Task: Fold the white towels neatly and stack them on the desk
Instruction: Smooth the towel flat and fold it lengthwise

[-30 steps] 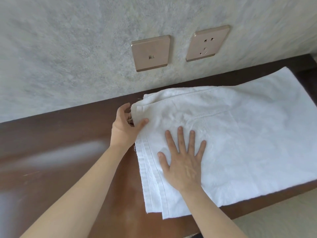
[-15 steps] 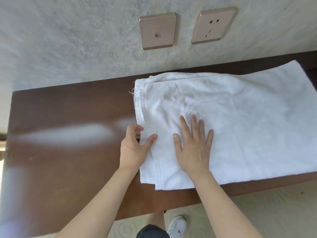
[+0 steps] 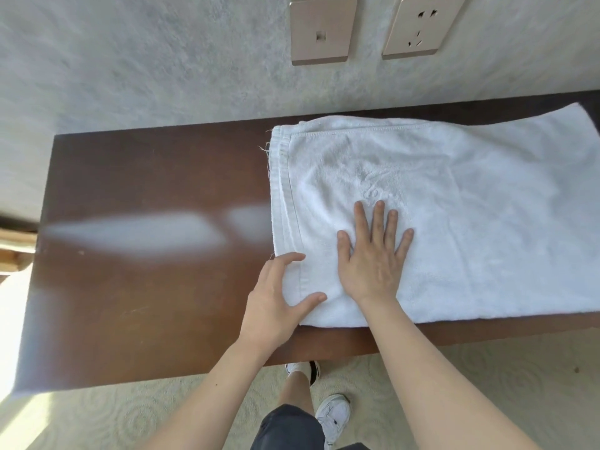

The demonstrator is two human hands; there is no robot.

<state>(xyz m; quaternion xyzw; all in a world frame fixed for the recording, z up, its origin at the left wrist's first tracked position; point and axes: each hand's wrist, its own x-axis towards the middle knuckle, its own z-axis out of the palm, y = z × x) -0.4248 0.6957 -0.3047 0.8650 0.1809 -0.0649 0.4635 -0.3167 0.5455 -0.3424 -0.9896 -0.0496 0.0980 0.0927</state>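
I see the white towel [image 3: 454, 206] lying folded in layers on the brown desk [image 3: 146, 287], spread under and beyond my right hand [image 3: 373, 264], its far end running out of view to that hand's right. My right hand lies flat on it, fingers straight and spread, pinning the top layer. My left hand [image 3: 276, 300] rests at the near left corner, fingers curved wide with the thumb laid on the cloth; whether the fingers hook under the hem I cannot tell.

I judge the terry soft, limp and light, likely to slump and shift between layers, so the stitched hem just ahead of my left fingers [image 3: 289, 258] is the firmest hold. The towel's near edge sits close to the desk's front edge by my wrists. Bare desk stretches left of my left hand for folding room.
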